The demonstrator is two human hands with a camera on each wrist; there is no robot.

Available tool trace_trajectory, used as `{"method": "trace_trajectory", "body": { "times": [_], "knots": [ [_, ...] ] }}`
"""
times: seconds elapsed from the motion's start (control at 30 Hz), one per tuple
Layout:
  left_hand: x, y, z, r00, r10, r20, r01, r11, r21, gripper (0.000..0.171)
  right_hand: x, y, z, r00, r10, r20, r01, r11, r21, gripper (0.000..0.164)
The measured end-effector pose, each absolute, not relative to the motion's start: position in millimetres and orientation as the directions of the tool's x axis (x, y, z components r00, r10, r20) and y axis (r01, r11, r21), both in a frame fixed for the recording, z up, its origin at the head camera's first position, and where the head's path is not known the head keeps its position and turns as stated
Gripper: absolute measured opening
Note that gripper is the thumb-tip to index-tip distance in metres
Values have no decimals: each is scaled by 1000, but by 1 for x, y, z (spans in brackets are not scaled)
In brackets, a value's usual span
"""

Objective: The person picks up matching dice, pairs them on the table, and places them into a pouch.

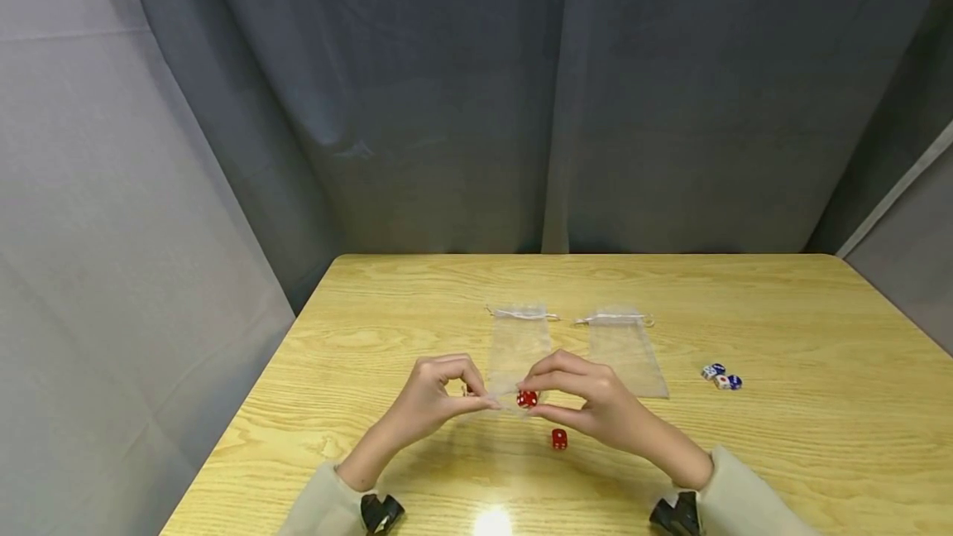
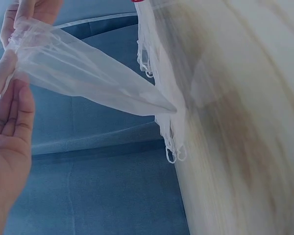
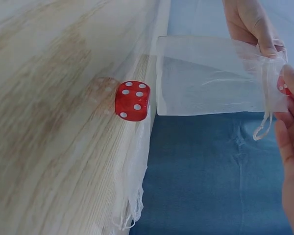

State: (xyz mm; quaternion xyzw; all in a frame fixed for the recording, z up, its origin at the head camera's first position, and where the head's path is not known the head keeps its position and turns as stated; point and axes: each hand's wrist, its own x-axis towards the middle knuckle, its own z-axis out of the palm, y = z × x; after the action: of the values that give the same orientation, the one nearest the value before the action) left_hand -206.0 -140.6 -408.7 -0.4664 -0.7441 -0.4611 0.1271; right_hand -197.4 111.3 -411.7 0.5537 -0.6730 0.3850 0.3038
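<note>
A sheer white drawstring pouch (image 3: 206,81) hangs between both hands above the table. My left hand (image 1: 439,391) pinches one side of its gathered mouth between thumb and fingers. On the other side of the mouth, my right hand (image 1: 596,399) holds a red die (image 1: 527,398) with white pips between thumb and fingertips. The right wrist view shows that die only in part, the fingers covering the rest. Below the hands, a second red die (image 1: 559,438) lies on the table. A small dark reddish bit by the left fingers is too small to tell.
Two more sheer drawstring pouches lie flat on the wooden table (image 1: 357,337): a left pouch (image 1: 521,346) behind the hands and a right pouch (image 1: 625,354). Several white-and-blue dice (image 1: 720,376) sit together at the right. Grey curtains (image 1: 447,106) surround the table's back and sides.
</note>
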Motion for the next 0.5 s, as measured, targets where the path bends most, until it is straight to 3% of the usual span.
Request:
{"method": "trace_trajectory", "body": {
  "times": [0.5],
  "knots": [
    [-206,-141,-409,-520,595,613,811,117,573,12,-196,110,-417,-243,-496,834,-969,80,-235,21]
  ]
}}
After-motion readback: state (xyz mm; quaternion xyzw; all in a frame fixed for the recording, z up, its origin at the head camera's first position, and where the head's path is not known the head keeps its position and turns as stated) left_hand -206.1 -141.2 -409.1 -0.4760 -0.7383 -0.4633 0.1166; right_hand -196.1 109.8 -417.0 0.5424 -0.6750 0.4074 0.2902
